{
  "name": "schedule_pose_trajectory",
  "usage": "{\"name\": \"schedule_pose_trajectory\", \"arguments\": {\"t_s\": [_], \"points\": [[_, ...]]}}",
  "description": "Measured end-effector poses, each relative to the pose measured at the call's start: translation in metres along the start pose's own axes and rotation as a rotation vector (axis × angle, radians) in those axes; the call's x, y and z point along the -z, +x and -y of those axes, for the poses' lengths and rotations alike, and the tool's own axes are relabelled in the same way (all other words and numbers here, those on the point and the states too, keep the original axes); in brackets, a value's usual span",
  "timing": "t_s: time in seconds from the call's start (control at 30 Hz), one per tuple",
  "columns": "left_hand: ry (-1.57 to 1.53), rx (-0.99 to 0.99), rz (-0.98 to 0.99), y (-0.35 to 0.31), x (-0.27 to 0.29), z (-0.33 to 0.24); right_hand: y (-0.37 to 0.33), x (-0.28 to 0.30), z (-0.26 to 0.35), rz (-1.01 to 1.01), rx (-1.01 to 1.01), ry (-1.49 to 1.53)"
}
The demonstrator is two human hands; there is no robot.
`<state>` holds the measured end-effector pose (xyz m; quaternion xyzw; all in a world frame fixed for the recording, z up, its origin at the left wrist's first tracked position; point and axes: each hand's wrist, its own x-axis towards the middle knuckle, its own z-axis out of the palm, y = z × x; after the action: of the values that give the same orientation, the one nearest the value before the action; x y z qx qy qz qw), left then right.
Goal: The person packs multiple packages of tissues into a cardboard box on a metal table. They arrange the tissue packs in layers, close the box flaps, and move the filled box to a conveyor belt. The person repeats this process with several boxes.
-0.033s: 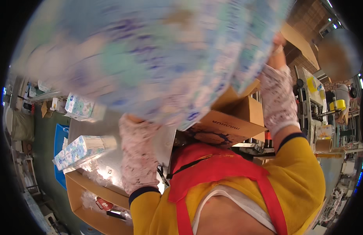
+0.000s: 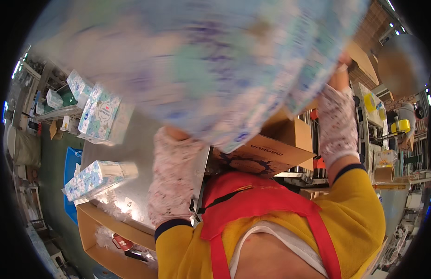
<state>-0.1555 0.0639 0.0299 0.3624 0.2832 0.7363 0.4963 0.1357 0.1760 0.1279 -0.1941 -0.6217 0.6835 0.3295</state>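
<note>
Bulky floral bundle held aloft between both hands

The floral bundle (image 2: 197, 69), printed in blue, mint and pink, fills the upper part of the view, raised above the far part of the metal desk (image 2: 145, 128) and reaching out past the desk's right edge. The left hand (image 2: 176, 133) is at its lower side and the right hand (image 2: 342, 65) at its right side. Both hands are holding it, set well apart; most of the fingers are hidden behind the print, so how far they are spread cannot be told.

It looks like several packs side by side, with a seam near the right end. It is probably light for its bulk, soft enough to dent, and smooth-skinned, so likely to slip if pinched by one face. A broad, flat-palmed hold at opposite ends, low down, should suit it best; squeezing hard in the middle could crease it or part the packs. Blur hides the surface detail.

Beyond the desk's right edge, beneath the bundle, stands an open carton (image 2: 266, 156). One floral pack (image 2: 92, 181) lies near the desk's left edge; a larger floral pack (image 2: 101, 114) stands toward the far left corner.
</note>
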Motion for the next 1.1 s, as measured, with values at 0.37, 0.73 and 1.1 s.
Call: {"name": "schedule_pose_trajectory", "arguments": {"t_s": [0.37,0.73,1.1], "points": [[0.561,0.575,0.45,-0.174,0.014,0.029,-0.203,0.014,-0.008,-0.103,-0.503,-0.547],[1.612,0.663,0.919,-0.198,-0.045,0.022,-0.162,-0.028,-0.383,0.102,-0.437,-1.253],[1.581,0.395,1.016,-0.174,-0.091,0.053,-0.215,0.083,-0.406,-0.018,-0.85,-0.978]]}}
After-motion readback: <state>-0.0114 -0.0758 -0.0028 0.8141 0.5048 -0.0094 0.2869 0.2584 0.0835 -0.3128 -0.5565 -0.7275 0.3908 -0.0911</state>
